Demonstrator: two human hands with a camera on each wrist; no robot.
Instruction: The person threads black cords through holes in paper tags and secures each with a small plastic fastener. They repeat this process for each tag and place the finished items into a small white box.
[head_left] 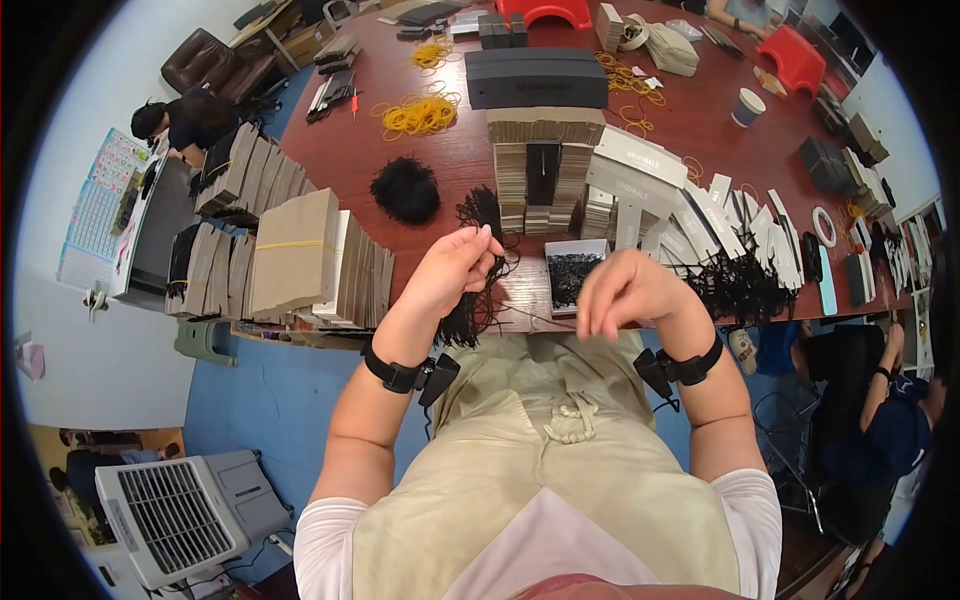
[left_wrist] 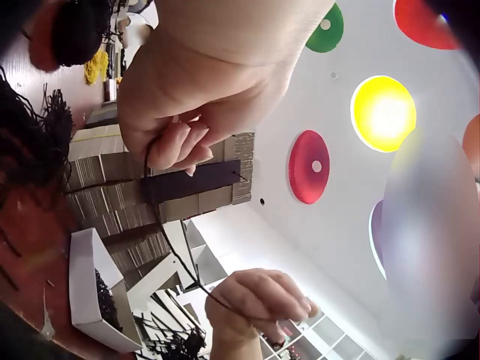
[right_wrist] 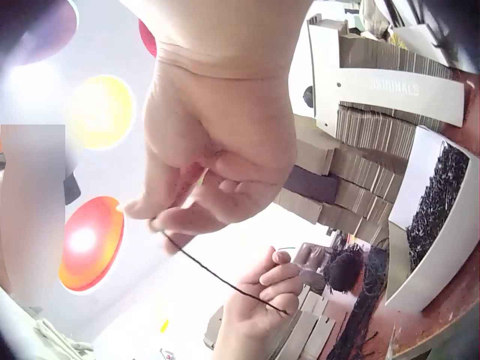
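Note:
A thin black cord runs between the two hands, dark against the bright background in the right wrist view. My left hand has its fingers curled round one end, above a bundle of black cords at the table edge. The thumb and fingertips of my right hand pinch the other end. In the head view my right hand is beside a small white box holding short black pieces. Behind the hands rise stacks of grey-brown card pieces.
More card stacks stand at the left. White tags with black cords spread at the right. A black ball of cord, yellow bands, a dark box and a paper cup lie farther back. Other people sit at both sides.

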